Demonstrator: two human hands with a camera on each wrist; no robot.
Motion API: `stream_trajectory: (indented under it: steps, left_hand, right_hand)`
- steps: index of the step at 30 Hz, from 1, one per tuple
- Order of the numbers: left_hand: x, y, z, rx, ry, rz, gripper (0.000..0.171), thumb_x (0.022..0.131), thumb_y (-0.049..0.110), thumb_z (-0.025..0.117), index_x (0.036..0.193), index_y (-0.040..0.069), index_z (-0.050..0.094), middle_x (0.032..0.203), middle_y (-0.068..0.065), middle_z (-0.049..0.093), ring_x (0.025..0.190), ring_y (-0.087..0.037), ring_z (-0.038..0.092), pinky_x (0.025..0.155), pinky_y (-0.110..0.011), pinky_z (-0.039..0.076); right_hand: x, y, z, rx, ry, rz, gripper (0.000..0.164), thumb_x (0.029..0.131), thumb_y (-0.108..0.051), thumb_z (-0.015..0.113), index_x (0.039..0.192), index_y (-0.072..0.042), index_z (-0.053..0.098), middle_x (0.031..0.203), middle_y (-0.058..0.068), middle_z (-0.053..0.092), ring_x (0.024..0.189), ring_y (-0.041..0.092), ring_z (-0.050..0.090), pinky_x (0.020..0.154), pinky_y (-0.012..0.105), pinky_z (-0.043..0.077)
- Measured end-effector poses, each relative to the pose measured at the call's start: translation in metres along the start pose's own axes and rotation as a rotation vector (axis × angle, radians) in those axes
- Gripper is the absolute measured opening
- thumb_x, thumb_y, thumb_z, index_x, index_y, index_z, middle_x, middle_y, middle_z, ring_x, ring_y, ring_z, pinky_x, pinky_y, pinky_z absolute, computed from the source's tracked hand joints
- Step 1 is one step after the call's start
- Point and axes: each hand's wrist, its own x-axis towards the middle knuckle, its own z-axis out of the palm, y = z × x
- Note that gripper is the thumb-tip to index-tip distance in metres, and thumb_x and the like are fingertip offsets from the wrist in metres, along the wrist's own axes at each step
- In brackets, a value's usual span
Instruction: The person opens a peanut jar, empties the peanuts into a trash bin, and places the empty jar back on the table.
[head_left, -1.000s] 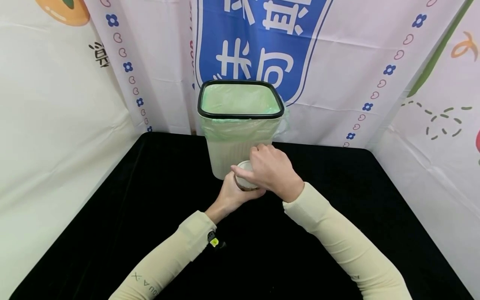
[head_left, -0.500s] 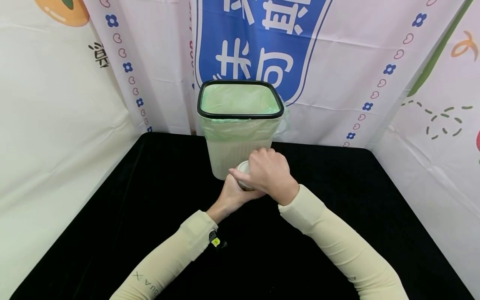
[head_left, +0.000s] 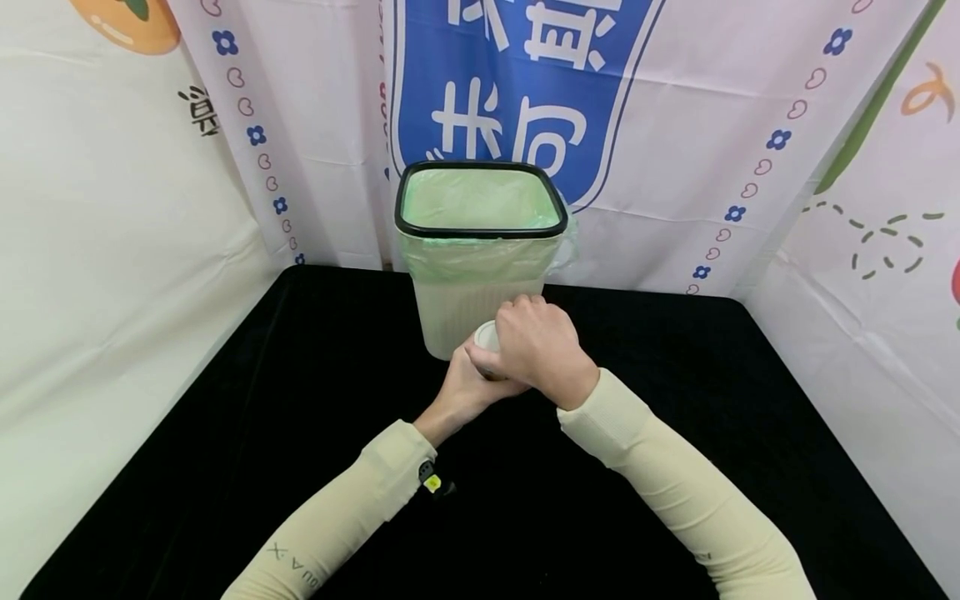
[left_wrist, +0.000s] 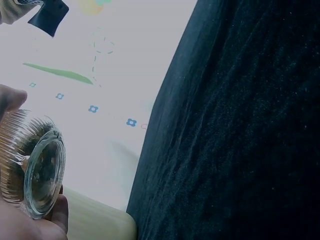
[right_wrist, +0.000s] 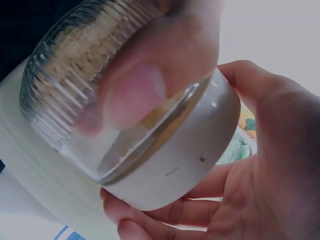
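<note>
A ribbed clear glass jar (right_wrist: 55,107) with a white lid (right_wrist: 187,142) is held up in front of the bin, its pale grain-like contents showing through the glass. My left hand (head_left: 463,390) grips the glass body from below and the left, thumb across its side. Over the top, my right hand (head_left: 542,348) grips the lid, fingers bent round its rim in the right wrist view. The left wrist view catches the round base of the jar (left_wrist: 46,172) facing the camera. From the head, the right hand hides much of the lid.
Just behind the hands stands a pale bin (head_left: 450,308) with a black rim (head_left: 480,232) and a green liner bag (head_left: 480,196). Black cloth (head_left: 315,375) covers the table. Printed white curtains (head_left: 675,167) enclose the back and sides.
The right hand has shifted slightly left and toward the body over the lid, its thumb now lower across it. The left hand and jar have barely moved.
</note>
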Motion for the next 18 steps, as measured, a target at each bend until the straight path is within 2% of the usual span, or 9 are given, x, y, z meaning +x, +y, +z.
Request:
stream_trajectory:
  steps: [7, 18]
  left_hand:
    - [0.0006, 0.0002, -0.0001, -0.002, -0.004, 0.015, 0.069, 0.087, 0.011, 0.086, 0.146, 0.018, 0.053, 0.137, -0.006, 0.062, 0.119, -0.023, 0.063, 0.097, -0.037, 0.058]
    - [0.0016, 0.0002, -0.0001, 0.018, 0.009, 0.02, 0.069, 0.086, 0.009, 0.087, 0.146, 0.018, 0.054, 0.136, -0.006, 0.063, 0.118, -0.023, 0.063, 0.098, -0.039, 0.058]
  right_hand:
    - [0.0001, 0.0016, -0.0006, 0.024, 0.017, -0.036, 0.059, 0.095, -0.055, 0.064, 0.059, -0.008, 0.057, 0.07, 0.015, 0.064, 0.067, 0.034, 0.066, 0.05, 0.044, 0.056]
    - [0.0006, 0.0052, -0.0003, 0.071, 0.043, -0.08, 0.055, 0.093, -0.051, 0.067, 0.06, -0.009, 0.053, 0.069, 0.013, 0.062, 0.064, 0.033, 0.064, 0.052, 0.044, 0.057]
